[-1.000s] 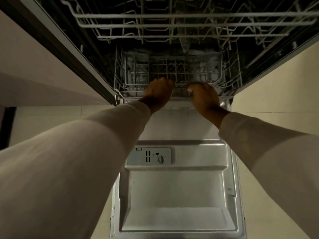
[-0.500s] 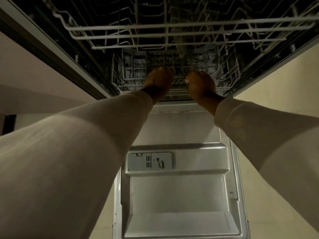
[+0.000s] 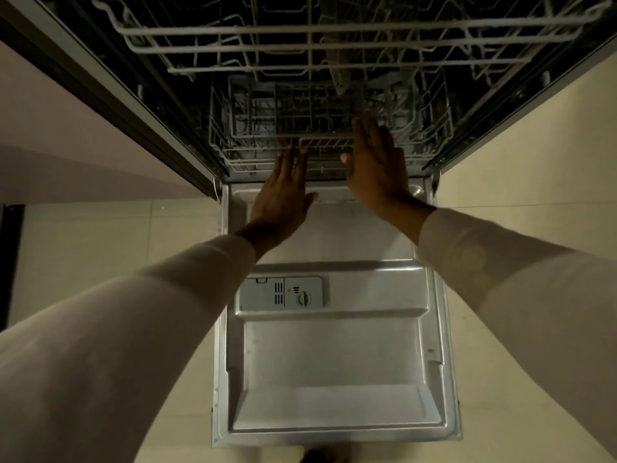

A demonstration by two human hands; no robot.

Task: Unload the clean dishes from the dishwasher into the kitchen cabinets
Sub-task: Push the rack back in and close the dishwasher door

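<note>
Directly over the lowered dishwasher door (image 3: 334, 345), left hand (image 3: 283, 195) and right hand (image 3: 379, 165) lie flat, fingers (image 3: 293, 162) straight (gripping nothing), reaching the front rim of the lower rack (image 3: 233, 158), which sits inside beneath the upper rack (image 3: 334, 46).

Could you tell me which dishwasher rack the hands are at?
The lower rack: left hand and right hand lie flat at its front edge; the upper rack sits higher, untouched.

No words, brand names or numbers can be read anywhere. The only sign is a small mark of short stacked bars on the grey detergent dispenser (image 3: 281, 293) of the open dishwasher door (image 3: 334, 362), just left of its round dial (image 3: 303, 299).
</note>
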